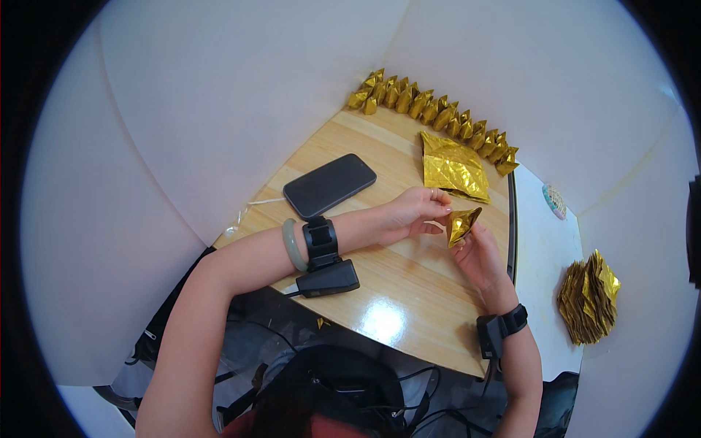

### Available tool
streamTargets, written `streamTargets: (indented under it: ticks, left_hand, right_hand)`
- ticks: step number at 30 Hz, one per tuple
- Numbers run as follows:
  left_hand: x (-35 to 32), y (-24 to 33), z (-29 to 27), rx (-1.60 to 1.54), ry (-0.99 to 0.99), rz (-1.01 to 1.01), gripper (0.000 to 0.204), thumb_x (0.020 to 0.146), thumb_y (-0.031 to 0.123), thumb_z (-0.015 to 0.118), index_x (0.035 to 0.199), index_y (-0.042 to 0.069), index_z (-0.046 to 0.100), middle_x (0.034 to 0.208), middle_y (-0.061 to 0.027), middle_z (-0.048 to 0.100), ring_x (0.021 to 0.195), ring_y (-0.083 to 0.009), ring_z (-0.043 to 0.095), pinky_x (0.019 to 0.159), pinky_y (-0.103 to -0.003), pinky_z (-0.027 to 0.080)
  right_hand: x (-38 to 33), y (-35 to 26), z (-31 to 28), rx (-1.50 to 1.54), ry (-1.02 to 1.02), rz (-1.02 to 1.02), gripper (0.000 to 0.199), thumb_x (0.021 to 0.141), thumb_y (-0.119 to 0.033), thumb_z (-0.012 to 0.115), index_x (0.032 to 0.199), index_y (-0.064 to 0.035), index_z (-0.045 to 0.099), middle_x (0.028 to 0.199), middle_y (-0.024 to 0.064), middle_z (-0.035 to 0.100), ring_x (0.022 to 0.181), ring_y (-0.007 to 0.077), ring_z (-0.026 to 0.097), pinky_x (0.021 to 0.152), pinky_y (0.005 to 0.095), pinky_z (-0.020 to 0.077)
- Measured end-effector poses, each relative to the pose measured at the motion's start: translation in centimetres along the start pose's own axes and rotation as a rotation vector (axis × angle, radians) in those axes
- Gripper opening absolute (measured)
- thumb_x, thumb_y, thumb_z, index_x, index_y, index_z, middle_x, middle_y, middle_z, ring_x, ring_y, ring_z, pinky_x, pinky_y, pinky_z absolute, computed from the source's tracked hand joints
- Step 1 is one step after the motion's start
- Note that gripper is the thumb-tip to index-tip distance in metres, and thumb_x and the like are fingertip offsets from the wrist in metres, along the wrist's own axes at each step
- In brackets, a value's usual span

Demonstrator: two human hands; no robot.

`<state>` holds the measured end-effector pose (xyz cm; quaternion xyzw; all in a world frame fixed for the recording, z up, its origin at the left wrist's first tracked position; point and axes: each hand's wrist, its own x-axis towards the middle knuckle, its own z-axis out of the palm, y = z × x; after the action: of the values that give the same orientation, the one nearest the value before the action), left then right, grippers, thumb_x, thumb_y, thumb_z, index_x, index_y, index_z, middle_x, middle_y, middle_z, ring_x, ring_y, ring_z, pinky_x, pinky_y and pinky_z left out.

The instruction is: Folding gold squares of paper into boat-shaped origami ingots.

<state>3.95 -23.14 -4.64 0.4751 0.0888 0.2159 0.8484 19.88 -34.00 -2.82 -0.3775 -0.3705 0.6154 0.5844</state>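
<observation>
Both hands work a small piece of folded gold foil paper (463, 223) above the wooden table (409, 306). My left hand (416, 212) pinches its upper left edge with the fingertips. From below and to the right, my right hand (478, 255) holds the same piece. Each wrist carries a black strap with a small black device; the left wrist also wears a pale green bangle (292, 244).
A flat stack of gold foil sheets (453, 168) lies just beyond the hands. Along the far table edge runs a row of several folded gold pieces (438, 113). A black phone (328, 185) rests at the left. Another gold pile (590, 296) sits on the white surface at right.
</observation>
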Motion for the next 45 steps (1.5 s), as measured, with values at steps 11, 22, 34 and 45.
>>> streamTargets:
  ticks: [11,22,34,45]
  left_hand:
    - [0.0,0.5,0.1,0.107,0.006,-0.046,0.015,0.092,0.021,0.055,0.103,0.011,0.051,0.099,-0.0018,0.057,0.093,-0.011,0.055,0.076,-0.026,0.047]
    - [-0.3,1.3,-0.2,0.424,0.035,-0.137,0.029,0.082,0.012,0.062,0.109,0.004,0.058,0.1,-0.0035,0.06,0.089,-0.01,0.057,0.072,-0.024,0.048]
    - [0.1,0.7,-0.3,0.974,0.008,0.141,0.016,0.081,0.015,0.062,0.09,0.003,0.065,0.088,-0.0069,0.064,0.082,-0.0145,0.06,0.072,-0.028,0.05]
    - [-0.7,2.0,-0.4,1.227,-0.101,0.582,0.044,0.089,0.045,0.051,0.064,0.015,0.069,0.078,-0.0002,0.054,0.09,-0.019,0.047,0.081,-0.033,0.041]
  right_hand:
    - [0.5,0.2,-2.2,0.01,-0.102,0.04,0.031,0.097,-0.026,0.044,0.117,-0.0027,0.05,0.096,0.0038,0.06,0.076,0.0088,0.056,0.072,0.0235,0.0479]
    - [0.3,-0.3,-1.1,-0.267,-0.021,0.057,0.034,0.095,-0.02,0.049,0.124,-0.0038,0.043,0.097,0.0066,0.06,0.078,0.0136,0.06,0.07,0.0248,0.0493]
    - [0.0,0.4,0.0,-1.183,0.129,-0.521,0.006,0.081,-0.005,0.065,0.087,-0.0016,0.064,0.075,0.0051,0.062,0.061,0.0104,0.057,0.055,0.0223,0.045]
    - [-0.5,-1.0,0.4,-1.353,0.06,-0.738,0.005,0.075,-0.003,0.059,0.079,-0.0049,0.062,0.109,0.0113,0.056,0.098,0.0258,0.053,0.082,0.0348,0.0436]
